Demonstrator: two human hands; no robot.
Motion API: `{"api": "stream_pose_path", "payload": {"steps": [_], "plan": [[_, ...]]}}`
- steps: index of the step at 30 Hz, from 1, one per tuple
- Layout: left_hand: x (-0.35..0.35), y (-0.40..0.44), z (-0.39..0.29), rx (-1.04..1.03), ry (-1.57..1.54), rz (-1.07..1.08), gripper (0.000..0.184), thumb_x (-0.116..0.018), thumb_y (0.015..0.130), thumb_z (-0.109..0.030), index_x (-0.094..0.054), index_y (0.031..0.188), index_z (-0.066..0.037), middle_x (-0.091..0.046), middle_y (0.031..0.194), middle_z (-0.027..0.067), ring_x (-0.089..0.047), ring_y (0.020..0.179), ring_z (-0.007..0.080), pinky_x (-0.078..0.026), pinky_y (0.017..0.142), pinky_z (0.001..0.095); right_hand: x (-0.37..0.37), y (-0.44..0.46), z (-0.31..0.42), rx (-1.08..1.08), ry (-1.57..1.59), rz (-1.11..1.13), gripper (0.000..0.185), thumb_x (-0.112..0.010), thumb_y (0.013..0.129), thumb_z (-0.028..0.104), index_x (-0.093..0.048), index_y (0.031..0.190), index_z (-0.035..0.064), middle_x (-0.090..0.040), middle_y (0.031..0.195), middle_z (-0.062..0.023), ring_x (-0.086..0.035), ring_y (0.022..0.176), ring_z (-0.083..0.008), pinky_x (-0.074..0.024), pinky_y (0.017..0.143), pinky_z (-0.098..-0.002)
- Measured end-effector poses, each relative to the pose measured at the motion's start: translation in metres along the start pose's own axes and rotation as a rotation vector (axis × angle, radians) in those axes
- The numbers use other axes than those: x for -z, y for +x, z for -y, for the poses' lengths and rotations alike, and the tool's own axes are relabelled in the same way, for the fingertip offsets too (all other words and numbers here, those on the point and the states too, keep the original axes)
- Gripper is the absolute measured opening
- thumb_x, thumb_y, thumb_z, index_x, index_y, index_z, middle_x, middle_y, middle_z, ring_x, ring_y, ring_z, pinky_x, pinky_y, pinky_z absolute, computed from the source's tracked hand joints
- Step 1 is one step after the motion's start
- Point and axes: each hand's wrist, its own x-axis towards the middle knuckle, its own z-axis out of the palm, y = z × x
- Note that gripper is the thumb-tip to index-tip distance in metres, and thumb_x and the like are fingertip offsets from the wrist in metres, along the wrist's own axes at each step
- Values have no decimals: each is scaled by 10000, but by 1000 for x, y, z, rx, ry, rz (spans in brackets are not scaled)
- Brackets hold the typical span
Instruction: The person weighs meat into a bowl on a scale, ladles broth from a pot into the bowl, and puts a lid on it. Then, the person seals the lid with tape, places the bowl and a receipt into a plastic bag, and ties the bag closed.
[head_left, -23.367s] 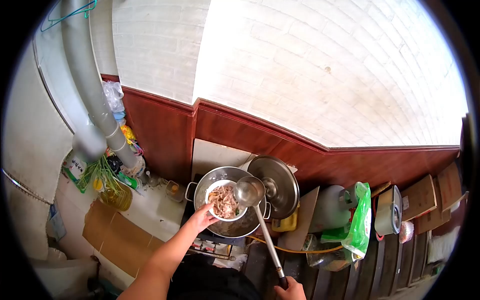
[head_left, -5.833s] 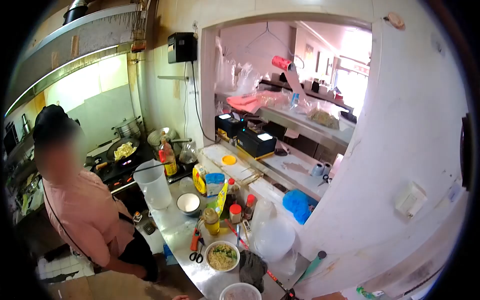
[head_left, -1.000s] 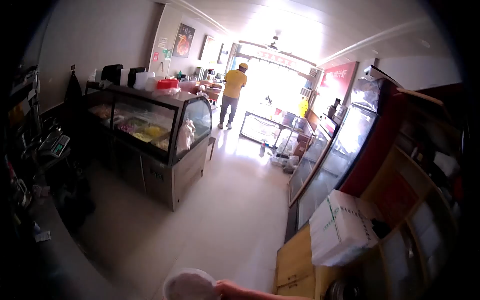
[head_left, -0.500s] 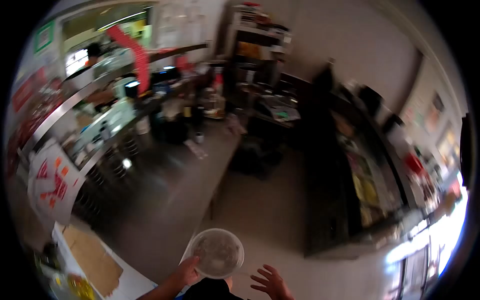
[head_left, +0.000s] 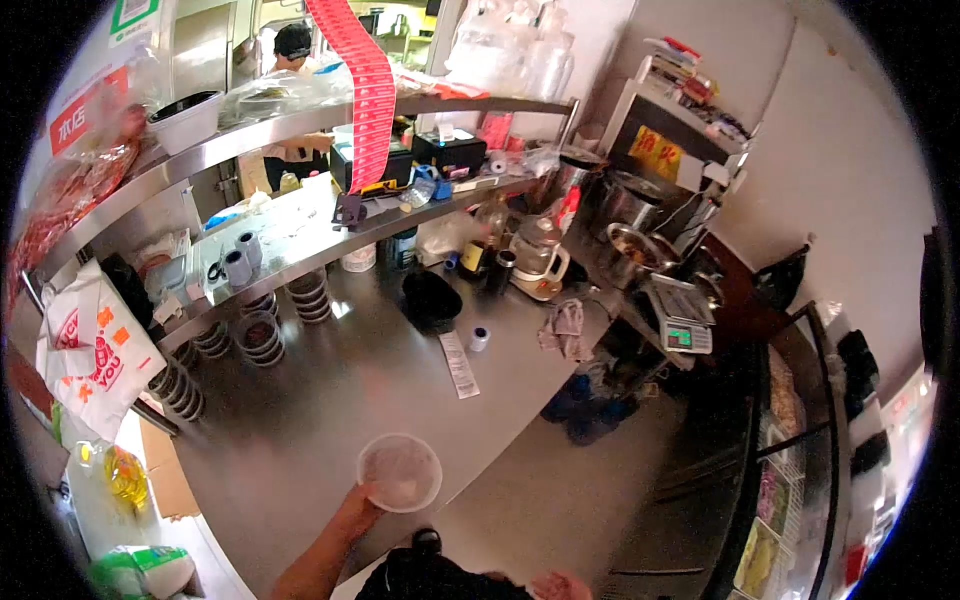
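My left hand (head_left: pixel 360 508) grips the rim of a round, lidded plastic bowl (head_left: pixel 400 474), held level above the near edge of a steel counter (head_left: pixel 300 420). The bowl's contents look pale and blurred through the lid. Low at the bottom edge, beside my dark clothing, is my right hand (head_left: pixel 560 586), partly cut off and blurred; its fingers cannot be made out. A paper receipt (head_left: pixel 459 365), a small paper roll (head_left: pixel 479 339) and a black plastic bag (head_left: pixel 432 302) lie farther back on the counter.
Stacked round containers (head_left: pixel 258 340) stand under a steel shelf (head_left: pixel 300 240). A glass kettle (head_left: pixel 538 250), a scale (head_left: pixel 682 318) and pots (head_left: pixel 630 200) are at the back right. A white printed bag (head_left: pixel 95 350) hangs left. Another person (head_left: pixel 292 48) is beyond the opening. A glass display case (head_left: pixel 790 480) stands right.
The view has swung left from the shop floor to the steel counter. The lidded bowl is now over the counter's edge. My right hand, spread beside the bowl half a second ago, has dropped lower.
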Motion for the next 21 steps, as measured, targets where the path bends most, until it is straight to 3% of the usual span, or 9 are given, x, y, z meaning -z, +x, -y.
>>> {"api": "stream_pose_path", "payload": {"steps": [3, 6, 9, 11, 13, 15, 17, 21], "plan": [[-21, 20, -8, -90, -89, -27, 441, -504, 891, -298, -439, 1227, -19, -557, 1155, 114, -553, 1048, 220, -469, 878, 381, -101, 47, 78, -181, -313, -192, 398, -508, 889, 241, -409, 1217, 40, -507, 1203, -145, -569, 1023, -287, -487, 882, -426], [-44, 43, -12, -191, -66, -383, 423, -487, 912, -367, -483, 1170, -32, -585, 1065, 98, -594, 940, 185, -518, 760, 358, -160, 108, 114, -132, -592, -94, 330, -521, 878, 235, -490, 1136, 32, -593, 1058, -133, -605, 941, -254, -509, 772, -343], [-47, 64, -12, -192, 225, -664, 430, -459, 921, -423, -519, 1118, -46, -596, 984, 80, -616, 826, 171, -534, 635, 321, -192, 200, 133, -102, -940, 83, 349, -535, 874, 234, -514, 1148, 19, -606, 1025, -125, -610, 929, -238, -495, 742, -303], [-56, 73, -8, -382, 389, -713, 440, -462, 917, -435, -526, 1113, -46, -599, 974, 82, -621, 775, 177, -526, 576, 296, -221, 258, 146, 162, -1341, 324, 346, -535, 874, 223, -529, 1159, 28, -607, 1025, -131, -607, 913, -241, -486, 742, -314], [-80, 80, -15, -392, 372, -802, 448, -454, 917, -443, -528, 1114, -48, -601, 986, 84, -621, 781, 186, -525, 572, 300, -252, 312, 154, 626, -1473, 555, 286, -545, 849, 191, -575, 1089, 38, -604, 974, -144, -598, 866, -290, -479, 737, -355], [-118, 89, -33, -242, 147, -931, 452, -435, 921, -449, -526, 1122, -54, -602, 1019, 88, -616, 846, 195, -531, 623, 334, -294, 350, 174, 699, -1543, 531, 239, -544, 804, 127, -602, 1019, 42, -580, 971, -157, -561, 880, -334, -465, 772, -391], [-123, 101, -33, -213, 138, -987, 466, -428, 918, -458, -522, 1142, -60, -602, 1018, 74, -600, 901, 201, -519, 683, 361, -318, 390, 194, 840, -1533, 525, 232, -557, 738, 94, -607, 960, 47, -560, 1007, -152, -528, 934, -341, -450, 815, -392], [-133, 134, -37, -161, 163, -1101, 488, -428, 909, -465, -512, 1191, -76, -597, 1019, 58, -555, 1016, 218, -475, 794, 413, -346, 459, 246, 1245, -1844, 869, 219, -593, 665, 112, -610, 879, 66, -546, 1065, -134, -498, 1001, -328, -438, 834, -401]]}}
